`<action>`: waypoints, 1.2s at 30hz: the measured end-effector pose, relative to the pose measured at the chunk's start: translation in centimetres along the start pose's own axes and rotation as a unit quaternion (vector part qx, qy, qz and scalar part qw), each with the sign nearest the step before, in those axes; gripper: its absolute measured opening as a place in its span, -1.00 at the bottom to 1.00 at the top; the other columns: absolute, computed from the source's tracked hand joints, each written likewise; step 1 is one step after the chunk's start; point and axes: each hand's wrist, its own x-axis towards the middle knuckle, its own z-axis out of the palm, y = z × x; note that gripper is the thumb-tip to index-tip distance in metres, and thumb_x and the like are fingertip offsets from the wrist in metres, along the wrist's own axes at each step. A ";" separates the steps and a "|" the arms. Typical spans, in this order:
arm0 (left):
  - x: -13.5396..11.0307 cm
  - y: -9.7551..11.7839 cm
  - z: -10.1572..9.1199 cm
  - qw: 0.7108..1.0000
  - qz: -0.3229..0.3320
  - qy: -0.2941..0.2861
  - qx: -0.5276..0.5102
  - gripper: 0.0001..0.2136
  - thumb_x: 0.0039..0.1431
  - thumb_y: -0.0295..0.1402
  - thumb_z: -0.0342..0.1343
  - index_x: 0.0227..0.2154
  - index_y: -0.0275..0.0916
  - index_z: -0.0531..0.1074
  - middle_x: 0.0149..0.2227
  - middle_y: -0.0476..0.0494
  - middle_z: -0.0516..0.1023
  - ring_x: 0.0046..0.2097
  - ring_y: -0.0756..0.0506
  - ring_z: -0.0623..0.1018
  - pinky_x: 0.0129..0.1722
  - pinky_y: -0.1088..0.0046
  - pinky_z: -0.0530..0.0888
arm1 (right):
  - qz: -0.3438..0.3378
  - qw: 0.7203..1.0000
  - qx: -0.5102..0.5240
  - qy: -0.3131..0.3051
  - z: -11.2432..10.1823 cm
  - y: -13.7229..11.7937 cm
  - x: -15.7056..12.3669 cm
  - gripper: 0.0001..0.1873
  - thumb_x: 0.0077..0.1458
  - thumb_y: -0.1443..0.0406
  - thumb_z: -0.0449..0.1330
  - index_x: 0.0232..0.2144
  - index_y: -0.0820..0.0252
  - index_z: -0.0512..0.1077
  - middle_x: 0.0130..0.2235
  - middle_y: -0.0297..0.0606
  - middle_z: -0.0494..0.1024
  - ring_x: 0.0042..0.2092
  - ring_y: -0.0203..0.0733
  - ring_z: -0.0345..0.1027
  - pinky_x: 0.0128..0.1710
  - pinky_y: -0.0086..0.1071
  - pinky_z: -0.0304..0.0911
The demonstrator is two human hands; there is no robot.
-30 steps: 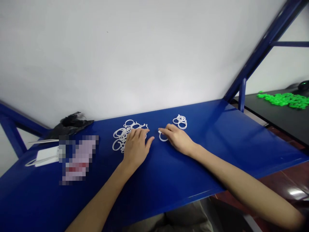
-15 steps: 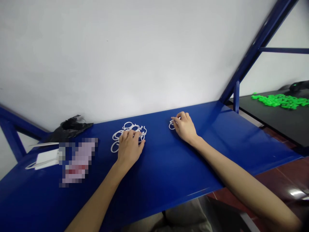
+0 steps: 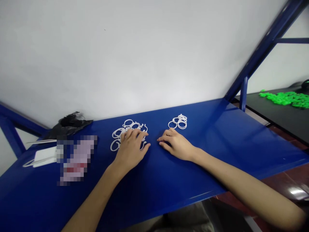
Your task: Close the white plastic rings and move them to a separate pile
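Observation:
A loose pile of white plastic rings (image 3: pixel 118 132) with small tabs lies on the blue table. My left hand (image 3: pixel 131 146) rests over the near side of this pile, fingers spread, covering part of it; no ring shows in its grip. To the right, a smaller cluster of white rings (image 3: pixel 181 122) lies near the wall. Just in front of that cluster is my right hand (image 3: pixel 174 141), its fingers loosely bent and apart, pointing left toward the pile. I see nothing between its fingertips.
On the left lie a crumpled black plastic bag (image 3: pixel 70 124), a white card with a cord (image 3: pixel 45 156) and a blurred-out pinkish item (image 3: pixel 79 158). Blue frame posts (image 3: pixel 243 93) rise at the right. Beyond them, bright green pieces (image 3: pixel 287 97) cover part of a black table.
My right hand has left the small ring cluster, moving left and toward me, and the rings there are now uncovered. My left thumb and index finger have spread wider over the pile.

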 end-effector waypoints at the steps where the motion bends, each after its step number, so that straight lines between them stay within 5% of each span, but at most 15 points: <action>1: 0.0 -0.3 -0.1 1.000 0.010 -0.008 0.006 -0.75 0.17 -0.26 0.16 -0.09 -0.13 0.45 -0.12 -0.18 0.47 -0.02 -0.29 0.39 0.01 0.05 0.28 | 0.002 1.000 0.002 0.001 -0.1 0.1 0.0 -0.74 0.33 0.27 0.07 -0.08 0.21 0.52 -0.21 -0.15 0.49 -0.17 -0.11 0.28 -0.06 -0.17 0.28; 6: -0.2 -0.2 0.3 0.997 0.023 -0.057 0.040 -0.86 0.22 -0.28 0.11 -0.21 -0.16 0.48 -0.18 -0.19 0.49 -0.06 -0.29 0.40 -0.04 0.07 0.30 | 0.012 1.000 0.003 0.004 -0.3 0.2 0.0 -0.74 0.33 0.27 0.07 -0.08 0.21 0.52 -0.21 -0.15 0.50 -0.15 -0.11 0.28 -0.07 -0.18 0.28; 17: -0.1 -0.4 0.3 0.996 0.003 -0.022 0.084 -0.85 0.28 -0.31 0.03 -0.34 -0.19 0.47 -0.29 -0.20 0.52 -0.13 -0.26 0.43 -0.09 0.12 0.30 | 0.001 1.000 0.006 -0.013 -0.2 0.1 -0.1 -0.75 0.33 0.27 0.08 -0.09 0.20 0.52 -0.22 -0.15 0.51 -0.15 -0.12 0.31 -0.09 -0.20 0.30; 22: 0.3 0.8 -0.6 0.996 0.016 0.019 -0.090 -0.89 0.28 -0.31 0.08 -0.36 -0.17 0.44 -0.30 -0.09 0.53 -0.16 -0.16 0.44 -0.04 0.17 0.32 | 0.003 1.000 0.030 0.005 -0.3 -0.1 -0.2 -0.72 0.32 0.26 0.08 0.01 0.18 0.46 -0.11 -0.12 0.48 -0.05 -0.08 0.34 0.00 -0.14 0.33; 27: 0.4 2.2 -1.8 0.937 -0.004 -0.009 -0.350 -0.84 0.27 -0.20 0.12 -0.36 -0.15 0.45 -0.34 0.00 0.48 -0.29 -0.04 0.45 -0.23 0.39 0.41 | -0.030 0.994 0.108 0.018 -1.0 -1.6 -0.4 -0.59 0.33 0.22 0.07 0.19 0.13 0.22 0.22 -0.05 0.29 0.17 -0.09 0.27 0.13 -0.13 0.29; 31: 0.2 2.4 -1.2 0.891 -0.060 -0.021 -0.449 -0.80 0.24 -0.14 0.14 -0.36 -0.16 0.45 -0.38 0.01 0.46 -0.37 0.00 0.43 -0.33 0.45 0.40 | -0.006 0.987 0.157 -0.010 -0.8 -2.3 -0.5 -0.80 0.38 0.23 -0.03 -0.04 0.17 0.28 -0.09 -0.15 0.52 -0.14 -0.19 0.45 -0.15 -0.28 0.39; 36: 0.1 2.1 -0.2 0.891 -0.112 0.011 -0.440 -0.77 0.22 -0.10 0.14 -0.33 -0.17 0.45 -0.38 -0.01 0.50 -0.37 -0.01 0.46 -0.35 0.44 0.41 | 0.007 0.986 0.163 0.016 -0.2 -1.9 -0.5 -0.86 0.39 0.27 -0.05 -0.13 0.16 0.29 -0.24 -0.27 0.52 -0.28 -0.27 0.40 -0.27 -0.40 0.30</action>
